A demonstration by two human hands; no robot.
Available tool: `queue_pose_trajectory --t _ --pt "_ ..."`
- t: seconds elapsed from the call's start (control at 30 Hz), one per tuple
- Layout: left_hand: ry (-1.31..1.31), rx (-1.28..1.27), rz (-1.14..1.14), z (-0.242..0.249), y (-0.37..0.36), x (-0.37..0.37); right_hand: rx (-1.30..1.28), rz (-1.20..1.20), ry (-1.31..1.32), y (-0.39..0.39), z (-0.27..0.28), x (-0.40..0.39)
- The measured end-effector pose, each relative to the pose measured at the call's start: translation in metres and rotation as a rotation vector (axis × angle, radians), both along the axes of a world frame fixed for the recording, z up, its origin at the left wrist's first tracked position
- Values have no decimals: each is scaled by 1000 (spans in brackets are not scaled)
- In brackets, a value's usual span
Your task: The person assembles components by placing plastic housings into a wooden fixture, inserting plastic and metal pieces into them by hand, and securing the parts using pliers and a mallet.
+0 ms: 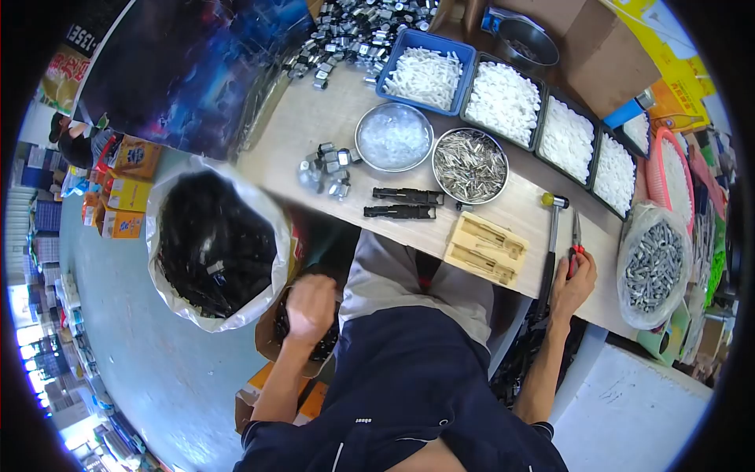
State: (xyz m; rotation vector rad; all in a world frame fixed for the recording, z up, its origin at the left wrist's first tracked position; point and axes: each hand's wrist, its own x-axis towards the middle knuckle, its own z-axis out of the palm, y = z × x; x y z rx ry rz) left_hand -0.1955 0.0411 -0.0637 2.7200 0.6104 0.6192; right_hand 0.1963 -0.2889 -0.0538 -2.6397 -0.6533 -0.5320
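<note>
My left hand [311,306] is closed in a fist beside the table's front edge, above an open cardboard box [271,334] of dark parts. What it holds, if anything, is hidden. At the right of the table, my right hand [573,285] curls around the red handles of pliers [576,250], whose jaws point away from me. Just left of that hand lies a hammer [553,236] with a yellow head end. A pale yellow fixture block [487,248] with shaped recesses sits at the front edge. Two black metal parts [404,204] lie to its left.
A metal bowl of small pins [470,166] and a bowl of clear pieces [393,137] stand mid-table. Trays of white pieces [503,104] line the back. A bag of metal sleeves [652,263] is at right; a white sack of black parts [216,252] stands left. Another person [82,145] is far left.
</note>
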Motion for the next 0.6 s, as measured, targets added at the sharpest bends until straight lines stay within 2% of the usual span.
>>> queue_pose_trajectory --t 0.03,0.07,0.1,0.13,0.17,0.2,0.23,0.33,0.4,0.47,0.5,0.57,0.6 --pt "-7 81 95 23 16 9 29 23 8 0 -1 0" --pt "162 266 259 40 39 17 57 38 12 -2 -3 1" --pt "-75 326 386 41 66 22 84 45 8 -6 -3 2" --pt "22 369 440 48 98 17 78 62 -3 -4 1 1" --pt "140 403 540 46 120 11 90 50 -4 -3 1 0" --pt "258 436 613 20 150 -6 96 40 3 -4 0 0" --pt "385 330 697 -2 173 -17 101 28 11 -5 0 0" --pt "353 296 688 -18 196 -18 125 8 -8 -3 2 -4" --pt "385 301 748 -1 180 -6 120 -18 -18 -3 3 -5" --pt "234 395 693 -10 185 -19 121 -36 -17 -2 6 -6" --pt "99 268 612 -18 200 -36 125 -37 -12 -1 8 -7" --pt "76 114 729 -5 195 -34 127 -37 -5 -1 8 -8" --pt "63 99 686 0 196 -39 125 -40 -7 -1 6 -7"
